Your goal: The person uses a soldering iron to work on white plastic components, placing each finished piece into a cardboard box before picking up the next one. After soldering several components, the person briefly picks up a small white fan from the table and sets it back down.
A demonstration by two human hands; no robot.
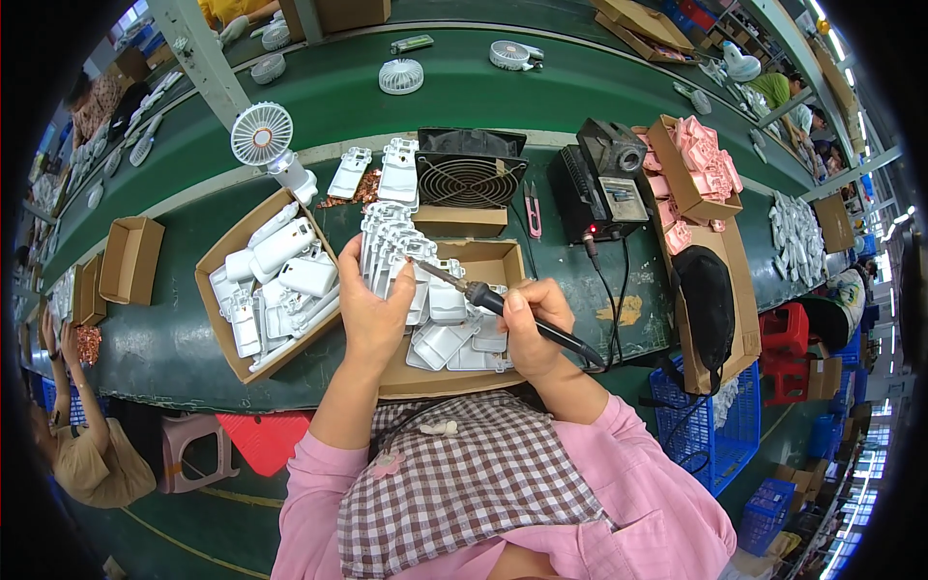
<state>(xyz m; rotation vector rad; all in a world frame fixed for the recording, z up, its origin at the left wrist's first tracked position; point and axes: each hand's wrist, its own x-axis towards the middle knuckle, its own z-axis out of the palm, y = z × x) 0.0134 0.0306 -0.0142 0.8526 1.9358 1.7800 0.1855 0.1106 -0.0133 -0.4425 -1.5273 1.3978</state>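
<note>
An open cardboard box [480, 263] is set on the green bench [174, 338] directly before the person, and flat white plastic housings [454, 340] are piled loosely in it. At about nine o'clock from it, a second cardboard box [220, 253], turned at an angle, is filled with bulkier white fan bodies [282, 247] and smaller white parts. At about two o'clock, a box [674, 164] is packed with pink plastic pieces [704, 155], and beneath it a long carton [737, 290] is seen with a black bag [706, 302] lying in it. Two empty cartons [130, 259] are placed at the far nine o'clock side. The left hand [372, 307] is raised over the near box's left edge, palm toward the person, its fingers wrapped closed around a stack of white housings [394, 242] held upright. The right hand [532, 324] is closed in a pen-like grip on the black handle of a soldering iron [483, 297]; the iron is slanted toward ten o'clock, its metal tip brought against the held stack. At twelve o'clock, a black extraction fan [471, 176] is seen, with a black soldering station [601, 179] at one o'clock.
</note>
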